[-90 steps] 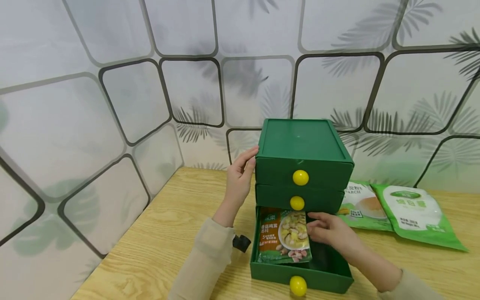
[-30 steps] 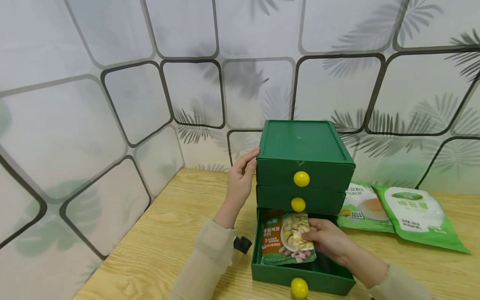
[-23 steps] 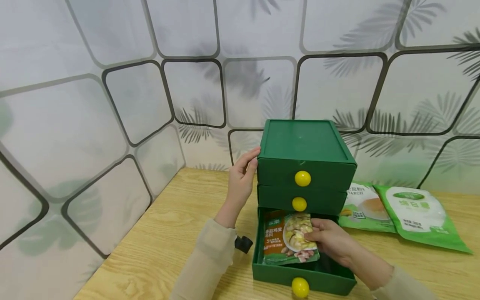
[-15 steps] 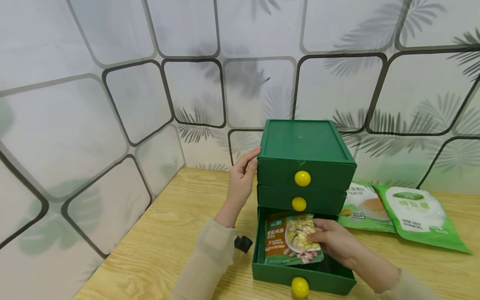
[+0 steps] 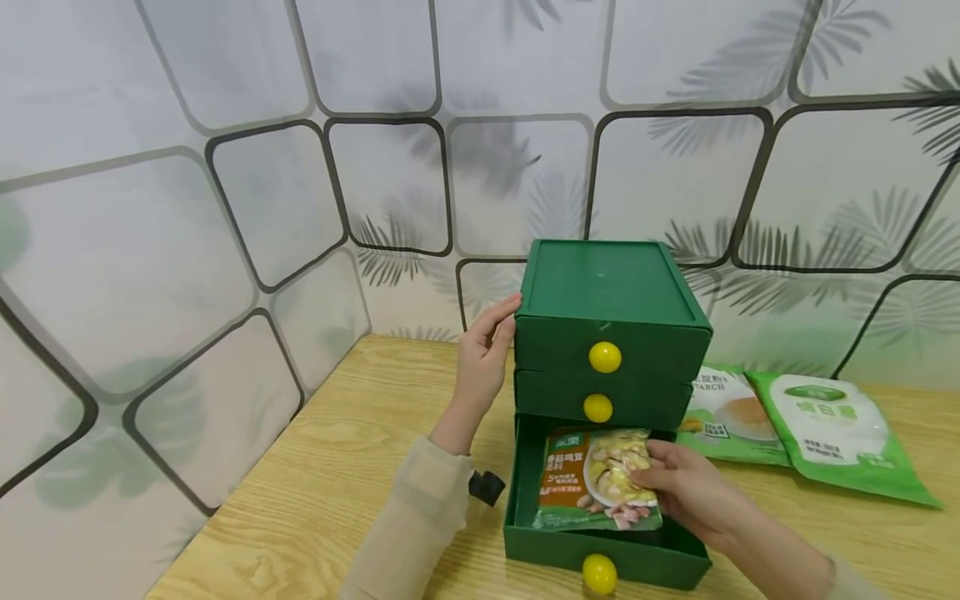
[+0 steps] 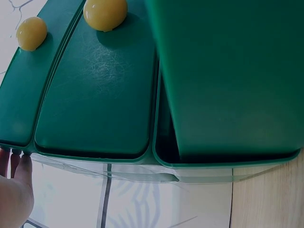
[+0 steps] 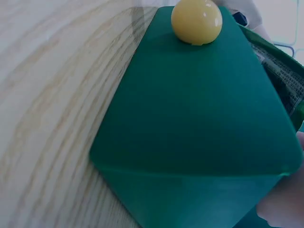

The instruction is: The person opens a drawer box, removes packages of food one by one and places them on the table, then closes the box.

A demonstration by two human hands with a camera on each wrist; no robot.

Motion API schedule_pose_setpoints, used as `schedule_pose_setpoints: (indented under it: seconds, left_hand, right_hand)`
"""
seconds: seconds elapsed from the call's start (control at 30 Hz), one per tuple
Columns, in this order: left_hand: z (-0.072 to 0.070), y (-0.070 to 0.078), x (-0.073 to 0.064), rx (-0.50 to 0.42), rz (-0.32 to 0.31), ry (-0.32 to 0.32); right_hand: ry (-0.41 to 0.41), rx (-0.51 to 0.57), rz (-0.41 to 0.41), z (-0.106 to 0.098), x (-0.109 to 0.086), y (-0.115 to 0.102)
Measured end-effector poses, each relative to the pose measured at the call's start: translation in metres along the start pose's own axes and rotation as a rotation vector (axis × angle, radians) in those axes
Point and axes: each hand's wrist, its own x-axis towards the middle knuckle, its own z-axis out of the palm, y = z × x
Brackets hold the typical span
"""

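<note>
A green drawer cabinet (image 5: 609, 283) with yellow round knobs stands on the table, its bottom drawer (image 5: 585, 554) pulled out. My right hand (image 5: 693, 492) pinches the right edge of a brown and green soup packet (image 5: 566, 492), thumb on its printed face. The packet lies tilted over that drawer, overlapping its inside. In the right wrist view the packet's printed back (image 7: 280, 71) shows above the drawer front. My left hand (image 5: 482, 354) rests its fingers against the cabinet's left side near the top, and the left wrist view shows its fingertips (image 6: 23, 166) at the cabinet edge.
To the right of the cabinet lie two green and white bags, a starch bag (image 5: 731, 417) partly behind the cabinet and a second bag (image 5: 836, 433). A small black object (image 5: 486, 487) is beside the left sleeve. A patterned wall covering (image 5: 517, 183) stands behind the table.
My right hand has taken hold of the packet's right edge and shifted it rightward within the drawer. The left hand stays on the cabinet.
</note>
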Motion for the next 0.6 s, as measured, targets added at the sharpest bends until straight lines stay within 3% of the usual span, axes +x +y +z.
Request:
schedule_pose_setpoints:
  seconds: [0.2,0.6]
  left_hand:
    - [0.0,0.006,0.0,0.013,-0.029,-0.005]
    - [0.0,0.006,0.0,0.005,-0.024,0.003]
  right_hand:
    - [0.015,0.016,-0.009,-0.003,-0.008,0.0]
    - [0.004,0.105,-0.028,-0.014,-0.026,-0.002]
